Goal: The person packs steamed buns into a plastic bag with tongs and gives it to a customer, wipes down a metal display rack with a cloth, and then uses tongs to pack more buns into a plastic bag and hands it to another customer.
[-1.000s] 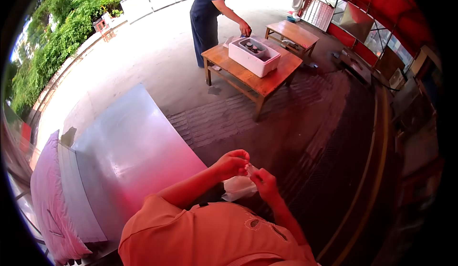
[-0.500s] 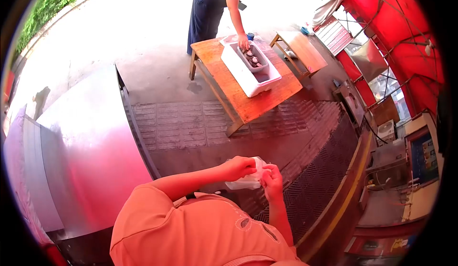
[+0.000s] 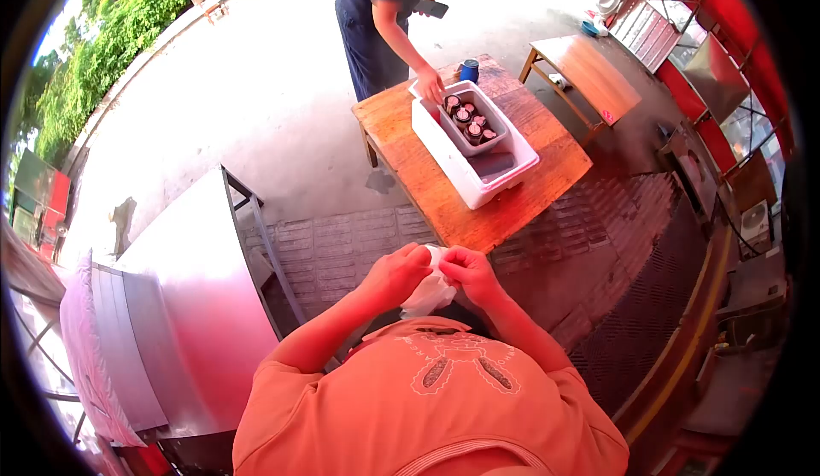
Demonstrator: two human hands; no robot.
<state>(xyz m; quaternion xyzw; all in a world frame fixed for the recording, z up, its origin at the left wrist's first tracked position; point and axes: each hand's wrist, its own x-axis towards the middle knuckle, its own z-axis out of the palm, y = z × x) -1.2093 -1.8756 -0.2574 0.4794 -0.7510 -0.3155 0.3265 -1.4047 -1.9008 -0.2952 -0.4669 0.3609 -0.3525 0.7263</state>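
A thin white plastic bag (image 3: 424, 299) hangs between my two hands, close in front of my chest. My left hand (image 3: 397, 274) is closed on one side of its top. Opposite it, my right hand (image 3: 469, 273) pinches the other side with bent fingers. The hands sit close together at the same height, and the bag droops below them, crumpled. I cannot tell whether anything is inside it. Beyond my hands, a white foam box (image 3: 475, 196) stands on a wooden table (image 3: 389, 126), with a grey tub (image 3: 472, 149) of dark, pale-lidded containers (image 3: 465, 117) in it.
Across the table stands a person (image 3: 376, 32) in dark clothes, one hand at the tub, a phone (image 3: 431, 8) in the other. A blue can (image 3: 469, 70) stands behind the box. A metal-topped table (image 3: 205, 254) is at left, a smaller wooden table (image 3: 589, 74) at right.
My hands have come level with each other at the bag's top, and the bag hangs lower between them. My view has shifted left. The other person's hand has moved to the tub's edge.
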